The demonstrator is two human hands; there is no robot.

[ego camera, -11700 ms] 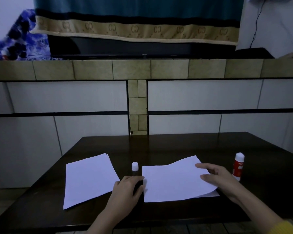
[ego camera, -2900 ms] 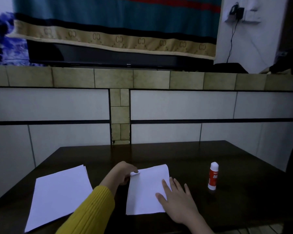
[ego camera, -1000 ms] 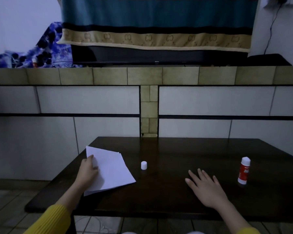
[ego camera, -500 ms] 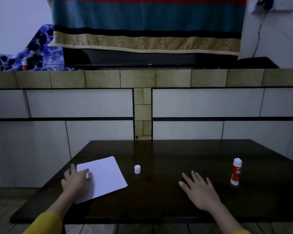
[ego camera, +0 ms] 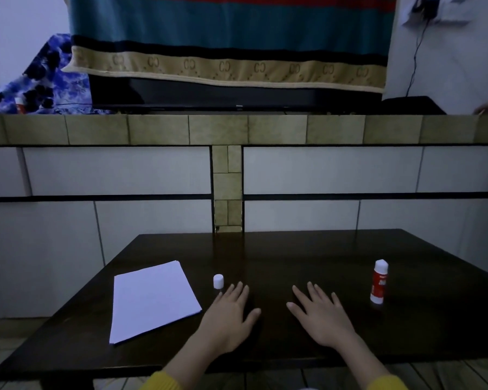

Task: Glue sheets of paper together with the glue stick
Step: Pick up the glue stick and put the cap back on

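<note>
glue stick upright on the right, both hands flat on the table

the glue stick (ego camera: pixel 379 282) stands upright at the right of the dark table (ego camera: pixel 293 254), its long axis vertical and its white tip pointing up, with a red label on the body. it stands by itself, to the right of the right hand (ego camera: pixel 320 316) and clear of it. the stack of paper (ego camera: pixel 151 301) lies flat on the left side of the table, its long axis running from the near edge toward the far side and turned a little, so one corner points toward the near left. a small white cap (ego camera: pixel 218 281) stands between the paper and the left hand (ego camera: pixel 228 313), just beyond that hand's fingertips. both hands lie palm down on the table near the middle, fingers straight and spread, holding nothing. they lie side by side with a gap of bare table between them. yellow sleeve (ego camera: pixel 164 382) cuffs show at the near edge. behind the table is a tiled wall (ego camera: pixel 152 170), with a striped cloth (ego camera: pixel 228 38) hanging above it.
</note>
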